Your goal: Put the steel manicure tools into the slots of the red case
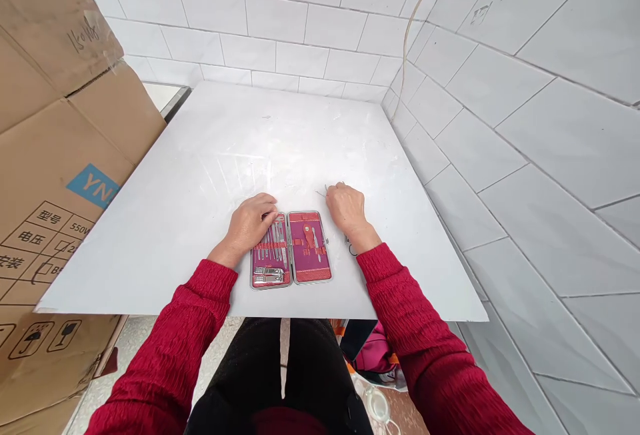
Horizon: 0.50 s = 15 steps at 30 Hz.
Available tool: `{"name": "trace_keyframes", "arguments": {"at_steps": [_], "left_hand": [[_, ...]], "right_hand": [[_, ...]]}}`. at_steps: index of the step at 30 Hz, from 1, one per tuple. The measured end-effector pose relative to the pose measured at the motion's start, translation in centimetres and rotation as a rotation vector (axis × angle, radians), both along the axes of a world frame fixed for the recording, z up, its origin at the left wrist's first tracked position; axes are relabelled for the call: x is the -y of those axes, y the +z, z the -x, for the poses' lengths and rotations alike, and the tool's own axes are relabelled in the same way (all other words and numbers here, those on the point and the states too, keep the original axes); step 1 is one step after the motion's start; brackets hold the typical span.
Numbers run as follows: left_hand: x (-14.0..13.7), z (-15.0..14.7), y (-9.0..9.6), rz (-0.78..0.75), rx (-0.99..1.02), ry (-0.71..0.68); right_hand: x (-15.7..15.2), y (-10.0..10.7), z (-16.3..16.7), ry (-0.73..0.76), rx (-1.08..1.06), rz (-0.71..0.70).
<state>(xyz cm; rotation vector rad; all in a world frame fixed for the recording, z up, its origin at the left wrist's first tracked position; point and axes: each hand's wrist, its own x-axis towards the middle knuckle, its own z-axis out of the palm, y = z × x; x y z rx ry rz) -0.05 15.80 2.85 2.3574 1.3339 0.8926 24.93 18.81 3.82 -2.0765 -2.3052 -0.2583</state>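
A manicure set case (311, 276) lies unfolded on the white table, red and purple inside. Its left half holds several slim metal tools (275, 246) under a red strap, with nail clippers (269, 276) below them. In the right half sit a red piece (309, 235) and a thin silver tool (317, 246). My left hand (253, 224) is closed over the upper left edge of the case, its thumb on the tools' side. To the right of the case, my right hand (346, 207) is closed on a small thin metal tool (321, 193), mostly hidden. Partly under my right wrist lies something with a metal loop (353, 248).
The white table (310, 135) meets tiled walls at the back and right. Large cardboard boxes (45, 128) stand along its left side. A pale cable (407, 35) runs down the corner. Below the front edge are a pink bag (375, 352) and a white container (379, 405).
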Motion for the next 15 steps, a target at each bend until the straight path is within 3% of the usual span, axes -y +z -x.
{"name": "trace_keyframes", "arguments": {"at_steps": [7, 10, 15], "left_hand": [[0.1, 0.1, -0.3, -0.003, 0.014, 0.016], [0.2, 0.1, -0.3, 0.005, 0.020, -0.002], [0.4, 0.2, -0.4, 0.019, 0.040, 0.006]], "right_hand": [[0.3, -0.8, -0.1, 0.037, -0.117, -0.057], [0.2, -1.2, -0.5, 0.059, -0.316, -0.104], [0.7, -1.6, -0.9, 0.060, -0.744, -0.065]]}}
